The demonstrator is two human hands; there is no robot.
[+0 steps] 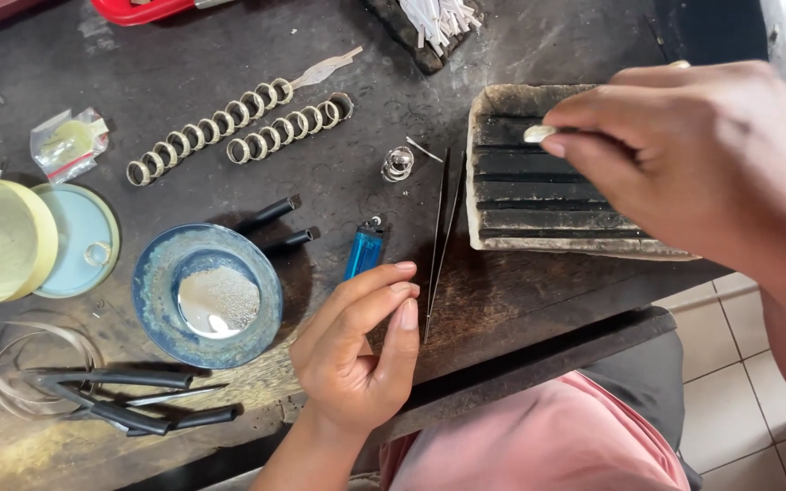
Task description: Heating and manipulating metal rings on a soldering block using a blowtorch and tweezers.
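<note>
The fingertips point(559, 141) of the right hand point(684, 155), in the upper right of the frame, are pinched closed on a small pale piece point(539, 133). The piece is held just above the upper left part of a grooved block point(511, 238), whose dark grooves run left to right across the frame. The piece projects leftward from the pinch, roughly in line with the grooves; whether it touches the block cannot be told.

The left hand point(361, 350), at lower centre, is loosely curled with the fingers bent together and the thumb apart. Nothing is held in it. Its fingertips lie just left of a pair of tweezers point(440, 238), which rest on the bench point(338, 82) with the long axis nearly vertical in the frame, tips toward the lower edge. The tweezers lie between the left hand and the block, and the left hand is the nearer of the two.

A blue lighter point(365, 250) lies just above the left fingers. A small silver ring point(398, 164) sits further up, well apart from both hands. A blue dish point(152, 300) of fine pale grains stands to the left.
</note>
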